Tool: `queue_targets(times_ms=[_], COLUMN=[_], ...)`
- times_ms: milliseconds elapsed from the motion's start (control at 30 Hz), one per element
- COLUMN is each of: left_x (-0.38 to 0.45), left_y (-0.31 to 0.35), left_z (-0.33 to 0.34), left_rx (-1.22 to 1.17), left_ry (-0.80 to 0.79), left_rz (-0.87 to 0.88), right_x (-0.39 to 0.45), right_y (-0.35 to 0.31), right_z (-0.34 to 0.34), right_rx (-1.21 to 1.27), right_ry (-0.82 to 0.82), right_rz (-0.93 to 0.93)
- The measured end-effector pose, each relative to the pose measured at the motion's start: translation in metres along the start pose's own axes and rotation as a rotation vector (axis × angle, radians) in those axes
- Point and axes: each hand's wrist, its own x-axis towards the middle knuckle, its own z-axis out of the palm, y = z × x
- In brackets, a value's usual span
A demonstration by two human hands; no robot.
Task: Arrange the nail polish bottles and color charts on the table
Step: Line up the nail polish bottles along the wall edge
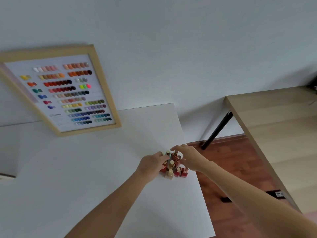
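Observation:
A cluster of several small nail polish bottles (173, 170), mostly red with a few cream ones, stands near the right edge of the white table (85, 169). My left hand (151, 164) rests against the cluster's left side, fingers touching a bottle. My right hand (190, 156) curves over the cluster's far right side, fingers spread around the bottles. Whether either hand truly grips a bottle is unclear. A wood-framed color chart (61, 93) with rows of colored nail swatches leans against the wall at the table's back left.
A light wooden table (274, 126) with a black leg (217, 130) stands to the right across a gap of red-brown wood floor (231, 169). A white wall (171, 48) rises behind. A small white object (6, 176) sits at the far left edge.

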Motion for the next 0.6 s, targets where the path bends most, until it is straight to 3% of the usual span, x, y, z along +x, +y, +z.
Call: queue_targets(times_ms=[167,600], left_x=[0.005,-0.013], left_y=[0.0,-0.04], left_z=[0.005,-0.011], left_rx=[0.061,-0.158], left_ry=[-0.065,-0.083], left_rz=[0.034,-0.1], right_x=[0.007,0.015], right_y=[0.005,0.005], right_z=[0.004,0.004], right_rx=[-0.019,0.059], right_ry=[0.014,0.146], right_rz=[-0.027,-0.005])
